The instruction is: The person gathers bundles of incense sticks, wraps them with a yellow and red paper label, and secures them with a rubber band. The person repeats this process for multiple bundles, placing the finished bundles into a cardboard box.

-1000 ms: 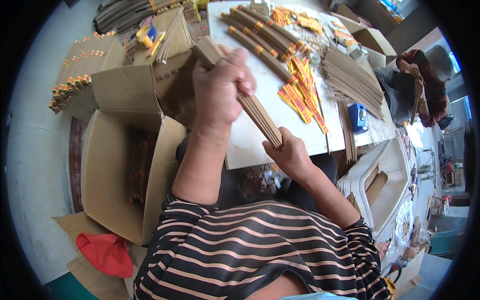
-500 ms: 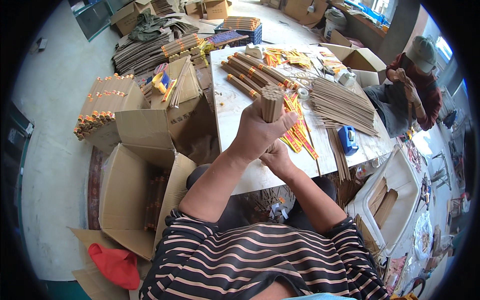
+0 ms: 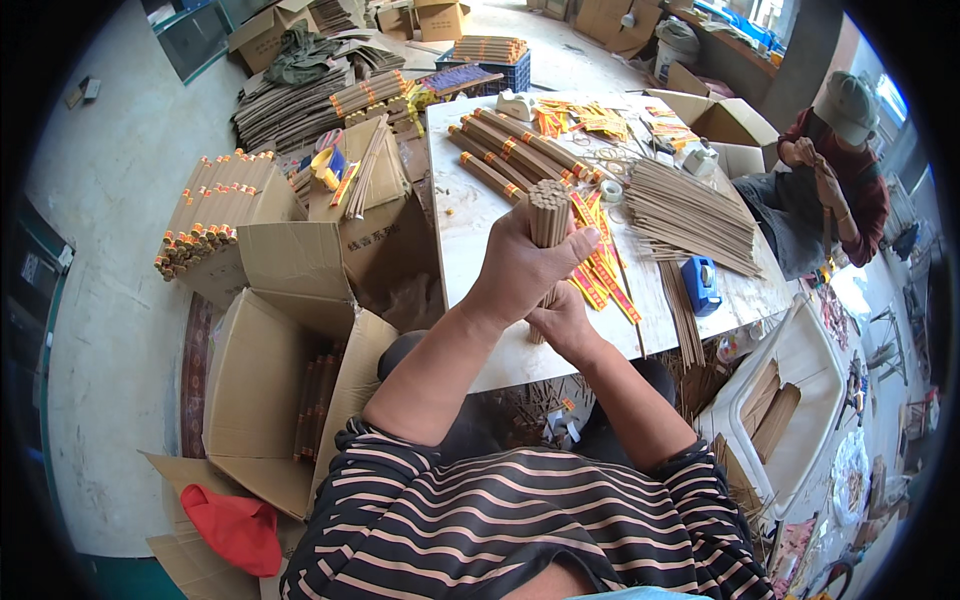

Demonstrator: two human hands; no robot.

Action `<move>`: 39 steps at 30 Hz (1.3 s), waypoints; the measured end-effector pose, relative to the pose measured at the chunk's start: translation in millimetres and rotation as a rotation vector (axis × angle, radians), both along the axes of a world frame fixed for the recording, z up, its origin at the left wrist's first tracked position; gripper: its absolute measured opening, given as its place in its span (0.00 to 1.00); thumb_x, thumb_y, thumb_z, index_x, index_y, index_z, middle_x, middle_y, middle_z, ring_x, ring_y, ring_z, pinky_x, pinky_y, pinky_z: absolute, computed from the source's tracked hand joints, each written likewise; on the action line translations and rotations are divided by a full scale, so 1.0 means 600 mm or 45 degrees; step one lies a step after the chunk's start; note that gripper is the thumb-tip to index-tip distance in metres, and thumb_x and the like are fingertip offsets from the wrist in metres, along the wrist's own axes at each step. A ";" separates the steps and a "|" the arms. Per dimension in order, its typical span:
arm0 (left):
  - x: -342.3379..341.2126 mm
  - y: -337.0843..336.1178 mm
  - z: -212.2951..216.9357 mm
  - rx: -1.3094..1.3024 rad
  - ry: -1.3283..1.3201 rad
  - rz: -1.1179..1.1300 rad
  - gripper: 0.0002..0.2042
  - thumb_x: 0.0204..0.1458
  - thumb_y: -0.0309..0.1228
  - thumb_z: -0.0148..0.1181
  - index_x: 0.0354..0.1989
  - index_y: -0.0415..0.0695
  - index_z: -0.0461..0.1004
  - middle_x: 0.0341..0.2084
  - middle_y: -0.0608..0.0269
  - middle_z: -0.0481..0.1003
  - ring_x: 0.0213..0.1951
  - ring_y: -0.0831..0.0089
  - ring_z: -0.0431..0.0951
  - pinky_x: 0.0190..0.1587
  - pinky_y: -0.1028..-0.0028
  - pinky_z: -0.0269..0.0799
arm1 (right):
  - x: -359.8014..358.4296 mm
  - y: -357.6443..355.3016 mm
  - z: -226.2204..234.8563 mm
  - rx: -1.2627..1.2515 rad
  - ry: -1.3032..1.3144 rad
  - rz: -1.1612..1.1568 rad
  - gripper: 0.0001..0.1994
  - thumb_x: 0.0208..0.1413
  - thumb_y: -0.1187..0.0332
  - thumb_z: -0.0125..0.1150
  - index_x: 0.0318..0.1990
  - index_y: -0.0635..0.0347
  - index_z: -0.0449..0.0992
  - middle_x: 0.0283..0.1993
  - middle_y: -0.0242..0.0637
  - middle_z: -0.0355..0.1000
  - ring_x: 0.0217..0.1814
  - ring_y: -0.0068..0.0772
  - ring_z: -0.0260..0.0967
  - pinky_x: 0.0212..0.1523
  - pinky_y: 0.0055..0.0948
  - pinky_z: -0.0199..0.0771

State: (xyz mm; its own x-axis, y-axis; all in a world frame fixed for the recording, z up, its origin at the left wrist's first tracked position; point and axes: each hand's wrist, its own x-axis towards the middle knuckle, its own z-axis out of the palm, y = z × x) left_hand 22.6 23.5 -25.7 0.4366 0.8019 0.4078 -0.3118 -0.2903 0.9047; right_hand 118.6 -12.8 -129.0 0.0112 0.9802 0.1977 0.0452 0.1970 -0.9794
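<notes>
Bundle of brown incense sticks [image 3: 548, 205] now raised more upright than a moment ago, right hand [image 3: 563, 322] clenched round its lower end, left hand [image 3: 527, 265] grasping its middle above the white table [image 3: 478, 345], loose sticks [image 3: 690, 208] and blue tape dispenser [image 3: 701, 282] beyond, seated person [image 3: 838, 170] at far right.

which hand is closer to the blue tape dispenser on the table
Right. The right hand grips the bottom of the stick bundle, a short way left of the blue tape dispenser. The left hand wraps the bundle higher up, farther left.
</notes>
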 end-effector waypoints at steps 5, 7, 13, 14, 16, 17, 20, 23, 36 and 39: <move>0.005 0.005 -0.017 -0.012 0.020 0.058 0.10 0.47 0.27 0.62 0.21 0.44 0.67 0.13 0.73 0.66 0.17 0.86 0.66 0.21 0.83 0.63 | 0.002 -0.003 0.008 -0.096 -0.122 0.037 0.13 0.50 0.70 0.60 0.42 0.61 0.68 0.35 0.34 0.71 0.38 0.22 0.66 0.42 0.25 0.67; 0.010 0.009 -0.026 -0.078 0.013 0.033 0.09 0.48 0.27 0.62 0.21 0.44 0.67 0.13 0.73 0.66 0.17 0.87 0.65 0.20 0.84 0.62 | 0.007 0.005 -0.006 -0.098 -0.131 0.029 0.13 0.50 0.70 0.60 0.42 0.61 0.68 0.34 0.34 0.71 0.38 0.22 0.66 0.42 0.26 0.67; 0.003 -0.016 -0.027 0.176 0.054 0.114 0.09 0.48 0.26 0.61 0.22 0.43 0.67 0.14 0.73 0.67 0.17 0.88 0.65 0.20 0.84 0.60 | -0.002 -0.004 -0.001 0.189 -0.199 -0.007 0.12 0.49 0.71 0.59 0.41 0.61 0.67 0.34 0.36 0.70 0.38 0.24 0.65 0.42 0.27 0.67; 0.003 -0.021 -0.027 0.146 0.035 0.123 0.09 0.48 0.25 0.61 0.22 0.43 0.67 0.14 0.73 0.67 0.17 0.88 0.65 0.19 0.84 0.60 | 0.004 0.001 -0.019 0.093 -0.192 0.008 0.12 0.49 0.71 0.59 0.41 0.61 0.67 0.34 0.36 0.70 0.38 0.24 0.66 0.42 0.27 0.67; 0.002 -0.029 -0.017 0.098 -0.002 0.156 0.09 0.48 0.24 0.60 0.21 0.43 0.66 0.14 0.74 0.67 0.17 0.88 0.64 0.19 0.84 0.60 | -0.005 -0.006 -0.007 0.076 -0.124 0.009 0.11 0.49 0.72 0.60 0.40 0.62 0.68 0.32 0.36 0.70 0.36 0.24 0.65 0.41 0.26 0.68; 0.001 -0.032 -0.011 0.073 -0.021 0.173 0.09 0.48 0.24 0.60 0.21 0.43 0.66 0.14 0.74 0.67 0.17 0.88 0.64 0.19 0.84 0.60 | -0.005 -0.008 0.003 0.116 -0.147 0.016 0.12 0.49 0.72 0.60 0.40 0.62 0.67 0.32 0.36 0.70 0.36 0.23 0.65 0.41 0.26 0.68; 0.002 -0.026 -0.025 0.119 0.040 0.168 0.09 0.48 0.23 0.59 0.22 0.43 0.65 0.14 0.74 0.65 0.16 0.88 0.64 0.19 0.84 0.60 | -0.005 -0.009 0.006 0.156 -0.060 0.058 0.12 0.48 0.72 0.60 0.40 0.62 0.68 0.31 0.36 0.69 0.34 0.23 0.64 0.39 0.26 0.68; 0.021 -0.003 -0.035 0.052 -0.131 0.177 0.09 0.49 0.22 0.58 0.23 0.45 0.64 0.14 0.72 0.65 0.14 0.86 0.64 0.18 0.83 0.61 | 0.006 0.008 -0.022 0.012 -0.174 -0.027 0.11 0.48 0.71 0.61 0.38 0.62 0.68 0.30 0.36 0.69 0.34 0.23 0.64 0.38 0.27 0.68; -0.052 -0.003 0.030 -0.535 -0.450 -0.213 0.14 0.52 0.31 0.55 0.16 0.49 0.61 0.09 0.74 0.60 0.11 0.82 0.61 0.14 0.81 0.56 | -0.030 -0.130 0.090 -0.485 -0.212 0.056 0.14 0.51 0.63 0.60 0.34 0.65 0.67 0.16 0.30 0.63 0.15 0.22 0.61 0.17 0.23 0.62; -0.040 -0.025 0.048 -0.461 -0.421 -0.054 0.13 0.52 0.30 0.55 0.17 0.49 0.62 0.09 0.74 0.60 0.11 0.82 0.61 0.14 0.81 0.57 | -0.031 -0.118 0.055 -0.107 -0.464 -0.171 0.13 0.52 0.64 0.59 0.35 0.65 0.67 0.16 0.30 0.63 0.16 0.22 0.62 0.18 0.23 0.63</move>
State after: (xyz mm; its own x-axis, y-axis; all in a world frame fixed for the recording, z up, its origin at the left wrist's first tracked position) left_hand -1.3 8.4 3.3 0.3663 0.9020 0.2284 -0.6040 0.0438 0.7958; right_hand 100.0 -83.9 -96.0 0.0840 0.9878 0.1313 0.4128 0.0854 -0.9068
